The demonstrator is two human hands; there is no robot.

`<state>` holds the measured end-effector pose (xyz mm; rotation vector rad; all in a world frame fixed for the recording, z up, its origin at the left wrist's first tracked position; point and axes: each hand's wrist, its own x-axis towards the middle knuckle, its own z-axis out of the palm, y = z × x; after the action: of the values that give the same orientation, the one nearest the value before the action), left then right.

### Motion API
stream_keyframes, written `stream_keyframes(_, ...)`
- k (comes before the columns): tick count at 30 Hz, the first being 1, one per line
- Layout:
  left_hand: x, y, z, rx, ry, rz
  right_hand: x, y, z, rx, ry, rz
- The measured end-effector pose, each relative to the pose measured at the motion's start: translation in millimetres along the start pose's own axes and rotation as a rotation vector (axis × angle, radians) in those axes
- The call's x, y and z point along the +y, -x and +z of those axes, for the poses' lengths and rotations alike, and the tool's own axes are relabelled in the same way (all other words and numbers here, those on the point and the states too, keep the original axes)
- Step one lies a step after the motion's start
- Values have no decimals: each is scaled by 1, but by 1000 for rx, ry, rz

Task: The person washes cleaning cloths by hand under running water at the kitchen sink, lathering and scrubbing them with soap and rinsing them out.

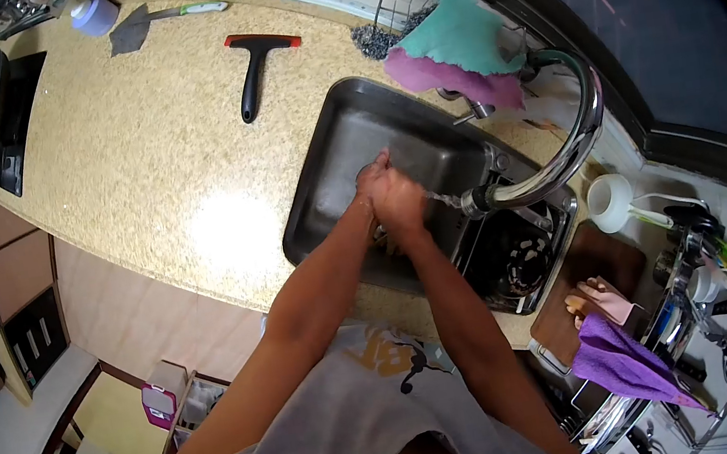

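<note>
Over the sink (314, 206), my two hands are pressed together. My right hand (401, 201) is closed around part of my left hand (369, 178). The left fingers are mostly hidden, so their shape does not show. A thin stream of water (441, 198) runs from the curved chrome faucet (586, 126) and reaches my right hand. Below my wrists, a small yellowish thing (388, 242) lies in the basin, partly covered and too unclear to name.
A squeegee (254, 73) and a cleaver (133, 30) lie on the speckled counter (139, 147). Green and pink cloths (460, 39) hang behind the sink. To the right are a second basin holding a dark pot (525, 265), a cutting board (604, 253) and a purple towel (619, 358).
</note>
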<state>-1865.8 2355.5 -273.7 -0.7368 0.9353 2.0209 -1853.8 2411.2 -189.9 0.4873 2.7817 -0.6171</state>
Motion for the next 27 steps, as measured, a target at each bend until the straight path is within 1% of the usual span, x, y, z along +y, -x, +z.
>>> stream_keyframes(1,-3,6,1,25,-109,42,0,3,3,4,-70,103)
stream_keyframes(2,2,21,9,59,-169,55,0,-4,-11,50,-111,69)
stream_keyframes(3,10,35,18,61,-78,16,18,-22,-11,34,0,-41)
stream_keyframes(4,18,48,27,67,13,-23,29,-31,-3,109,-14,-5)
stream_keyframes(5,18,56,32,76,217,-98,35,-35,0,186,-22,28)
stream_keyframes(6,11,44,24,2,171,-16,35,-32,-6,193,-17,30)
stream_keyframes(7,6,30,15,-6,173,-12,34,-31,-13,165,-75,61)
stream_keyframes(9,6,21,-3,127,-355,252,37,-26,-13,131,-131,89)
stream_keyframes(10,3,15,-11,124,-351,252,44,-23,-8,108,-228,70)
stream_keyframes(11,2,14,-16,169,-454,334,47,-20,-8,85,-325,54)
stream_keyframes(12,-1,13,-20,214,-558,416,49,-17,-7,87,-323,58)
stream_keyframes(13,-5,13,-24,209,-560,412,51,-14,-6,-27,-517,144)
stream_keyframes(14,4,27,-16,102,-481,314,51,-11,-6,-139,-712,228)
stream_keyframes(15,7,33,-13,-4,-400,214,50,-9,-5,-132,-712,233)
stream_keyframes(16,11,39,-8,-10,-400,214,49,-8,-5,-121,-793,233)
stream_keyframes(17,9,40,-7,-10,-432,301,47,-6,-6,-111,-874,232)
stream_keyframes(18,9,41,-7,-8,-464,390,46,-4,-8,-109,-871,232)
stream_keyframes(19,12,41,-8,-9,-462,392,46,-3,-11,-65,-785,204)
stream_keyframes(20,18,39,-9,-16,-584,386,45,-2,-13,-23,-700,176)
stream_keyframes(21,21,38,-11,-21,-706,378,44,0,-15,-23,-700,174)
stream_keyframes(22,23,39,-11,-21,-705,382,44,0,-18,-26,-647,193)
stream_keyframes(24,32,46,-7,108,-728,482,45,1,-26,-27,-593,207)
stream_keyframes(25,37,47,-7,108,-726,488,46,2,-31,-90,-508,216)
stream_keyframes(26,42,48,-8,101,-626,404,48,3,-34,-154,-422,225)
stream_keyframes(27,47,49,-7,93,-526,321,51,3,-34,-152,-419,217)
